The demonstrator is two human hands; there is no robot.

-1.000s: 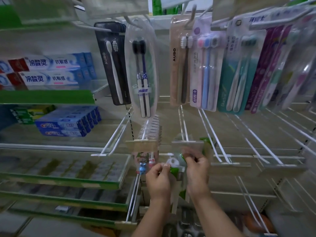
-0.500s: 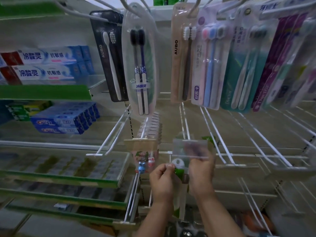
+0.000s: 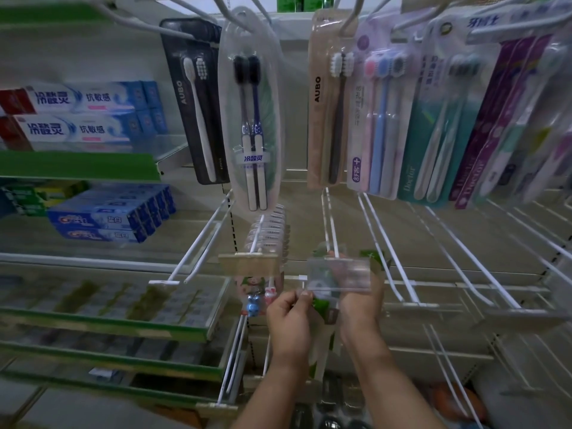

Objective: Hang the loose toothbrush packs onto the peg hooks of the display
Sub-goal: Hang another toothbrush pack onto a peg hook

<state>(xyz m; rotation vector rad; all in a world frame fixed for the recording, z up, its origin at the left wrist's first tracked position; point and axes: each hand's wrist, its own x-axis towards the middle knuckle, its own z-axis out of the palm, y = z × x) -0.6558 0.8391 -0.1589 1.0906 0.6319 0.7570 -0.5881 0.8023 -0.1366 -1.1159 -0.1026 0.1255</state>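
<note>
A green and white toothbrush pack [image 3: 322,308] hangs between my hands at the front of a white peg hook [image 3: 331,224]. My left hand [image 3: 289,320] pinches the pack's top left corner. My right hand [image 3: 360,305] holds its right side, fingers reaching up behind the hook's clear price tag holder [image 3: 339,274]. The tag holder and my hands hide most of the pack. Whether its hanging hole is on the hook I cannot tell. On the hook to the left hangs a row of children's toothbrush packs [image 3: 267,239].
Above hang many toothbrush packs, among them a black AUBO pack [image 3: 195,100] and a clear oval pack [image 3: 250,119]. Bare white peg hooks [image 3: 464,252] run to the right. Shelves with toothpaste boxes [image 3: 105,218] stand at the left.
Both hands have lifted the pack slightly toward the hook's tag holder. The camera has tilted down a little and moved closer.
</note>
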